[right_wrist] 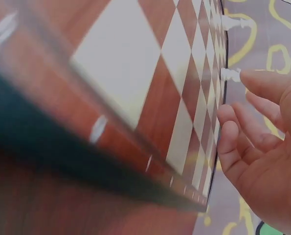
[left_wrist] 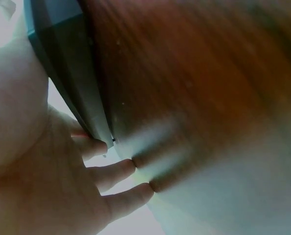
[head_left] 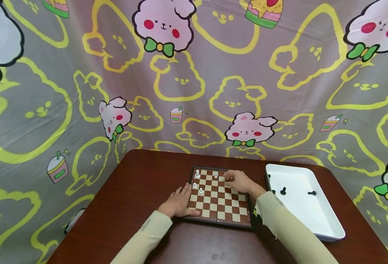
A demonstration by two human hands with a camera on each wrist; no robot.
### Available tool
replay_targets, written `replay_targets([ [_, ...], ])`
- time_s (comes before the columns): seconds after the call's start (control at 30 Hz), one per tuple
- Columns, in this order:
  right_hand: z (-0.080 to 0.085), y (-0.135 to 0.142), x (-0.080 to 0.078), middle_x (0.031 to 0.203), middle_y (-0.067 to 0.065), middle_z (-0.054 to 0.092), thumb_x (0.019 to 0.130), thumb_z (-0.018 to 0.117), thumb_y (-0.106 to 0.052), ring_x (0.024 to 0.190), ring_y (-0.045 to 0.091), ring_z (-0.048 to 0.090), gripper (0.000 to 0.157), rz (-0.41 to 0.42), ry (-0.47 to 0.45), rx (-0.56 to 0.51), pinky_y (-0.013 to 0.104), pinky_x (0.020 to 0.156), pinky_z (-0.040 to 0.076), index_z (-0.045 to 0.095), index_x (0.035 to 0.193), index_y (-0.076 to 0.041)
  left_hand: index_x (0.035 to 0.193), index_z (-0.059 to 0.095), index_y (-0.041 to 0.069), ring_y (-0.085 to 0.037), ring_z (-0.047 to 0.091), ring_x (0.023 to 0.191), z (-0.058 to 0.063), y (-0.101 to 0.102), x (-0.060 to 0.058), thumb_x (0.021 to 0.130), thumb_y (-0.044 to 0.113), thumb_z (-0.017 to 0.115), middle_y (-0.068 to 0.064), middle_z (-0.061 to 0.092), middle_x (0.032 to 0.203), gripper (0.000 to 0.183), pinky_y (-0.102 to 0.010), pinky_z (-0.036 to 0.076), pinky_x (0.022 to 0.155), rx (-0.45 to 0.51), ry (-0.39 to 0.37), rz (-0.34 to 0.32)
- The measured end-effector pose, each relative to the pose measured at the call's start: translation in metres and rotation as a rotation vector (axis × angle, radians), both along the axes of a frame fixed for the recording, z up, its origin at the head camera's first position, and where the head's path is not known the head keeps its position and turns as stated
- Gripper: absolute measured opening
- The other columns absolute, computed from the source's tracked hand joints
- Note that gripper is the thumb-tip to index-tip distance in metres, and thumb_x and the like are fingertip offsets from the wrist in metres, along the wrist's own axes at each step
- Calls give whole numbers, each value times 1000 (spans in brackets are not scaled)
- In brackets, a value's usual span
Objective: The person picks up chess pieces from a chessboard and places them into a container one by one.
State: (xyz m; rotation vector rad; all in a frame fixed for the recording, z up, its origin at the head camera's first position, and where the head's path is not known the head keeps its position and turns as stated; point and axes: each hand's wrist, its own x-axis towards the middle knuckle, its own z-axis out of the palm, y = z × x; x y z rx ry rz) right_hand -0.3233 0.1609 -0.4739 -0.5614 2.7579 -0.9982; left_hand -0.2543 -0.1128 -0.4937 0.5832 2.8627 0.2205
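clocking from the board's middle, head view: the chess board (head_left: 221,201) is sitting flat on the table (head_left: 141,179), its seam running 12 to 6. left hand (head_left: 178,203) is resting at 9 o'clock, fingers straight and spread along the dark frame, gripping nothing, thumb lying over the edge near 8. right hand (head_left: 240,181) is sitting over the 1 to 2 o'clock side, fingers bent, gap narrow; i'm not able to tell if it's pinching a piece, fingertips are hiding too much. white pieces are standing upright: a tall one (head_left: 197,174) between 10 and 11, two shorter ones (head_left: 195,185) between 9 and 10, a single one (head_left: 215,175) at 12. black pieces (head_left: 283,191) are sitting in the white tray (head_left: 306,211) at 3. i'm guessing the pieces are light, hard, smooth plastic: a bit slippery, tipping at a side nudge. i'm favoring a thumb-and-finger pinch at the narrow neck, coming straight down, going gently between close neighbors. board is looking stiff, likely light and hinged, so i'm treating it as sliding easily: bracing on the frame at 9, clear of the pieces.
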Motion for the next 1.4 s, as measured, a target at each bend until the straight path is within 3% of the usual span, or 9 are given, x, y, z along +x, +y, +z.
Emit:
replay_targets([
  [0.2,-3,-16,-7,100,3,56,83,61,-19,87,17,54,31,-16,-34,17,33,65,46,55,112,-11,141,10,5,-34,21,126,-2,0,0,58,80,44,-12,11,145,117,-47,27,95,-2,-2,-8],
  [0.57,-8,-30,-20,100,6,56,85,59,-12,83,16,55,28,6,19,24,33,67,46,55,112,-10,141,12,5,-34,22,125,-4,1,0,57,80,45,-12,13,144,118,-47,28,94,-11,7,7],
  [0.9,-6,-34,-19,81,-4,59,87,56,-11,71,10,54,9,49,89,49,29,60,44,63,91,-12,141,12,5,-33,24,125,-1,2,0,58,80,46,-12,14,144,118,-46,29,93,-18,6,19],
  [1.2,-7,-26,-15,81,-7,59,87,56,-14,72,9,54,9,67,108,43,30,61,44,64,90,-13,141,13,4,-34,24,125,-1,3,1,58,80,46,-13,15,144,117,-47,29,93,-8,15,9],
  [1.4,1,-19,-7,82,-7,57,87,56,-17,70,8,52,9,67,117,50,30,59,42,64,90,-13,141,12,4,-34,23,125,-1,2,1,57,80,45,-13,14,144,118,-47,29,94,-13,14,5],
])
